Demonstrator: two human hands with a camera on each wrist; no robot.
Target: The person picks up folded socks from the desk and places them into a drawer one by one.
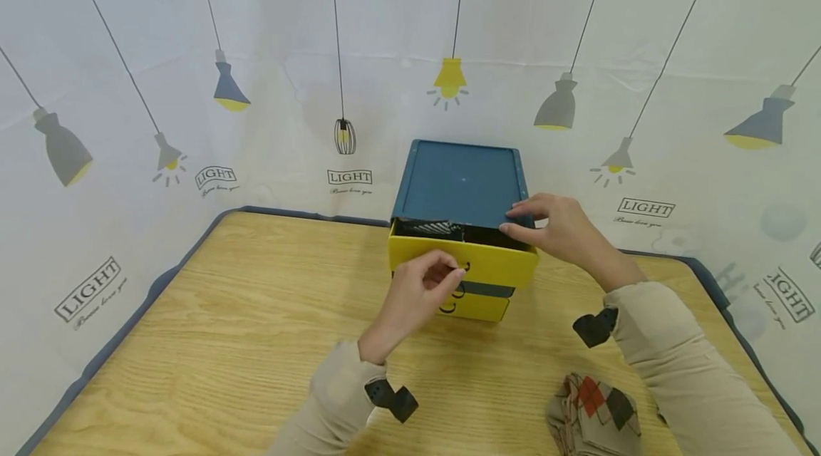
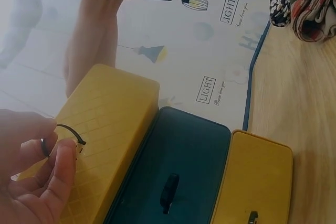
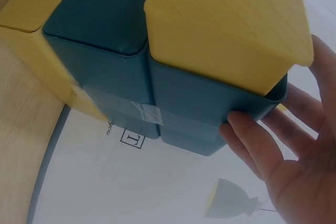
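Observation:
A small drawer cabinet (image 1: 458,178) with a blue-green top stands toward the back of the table. Its yellow top drawer (image 1: 410,249) is pulled partly out, with dark and striped contents (image 1: 436,228) showing inside. Below it, the middle drawer (image 2: 173,156) has a blue-green front and the bottom drawer (image 2: 260,177) a yellow one. My left hand (image 1: 417,292) pinches the black loop handle (image 2: 73,131) of the top drawer between thumb and fingers. My right hand (image 1: 558,228) rests on the cabinet's upper right edge, its fingers extended against the blue-green casing (image 3: 194,95).
Folded argyle socks (image 1: 599,413) lie on the wooden table (image 1: 256,313) at the near right, beside my right sleeve. A black-and-white patterned bundle (image 2: 281,3) sits by them. A white sheet printed with lamps (image 1: 385,28) hangs behind the table.

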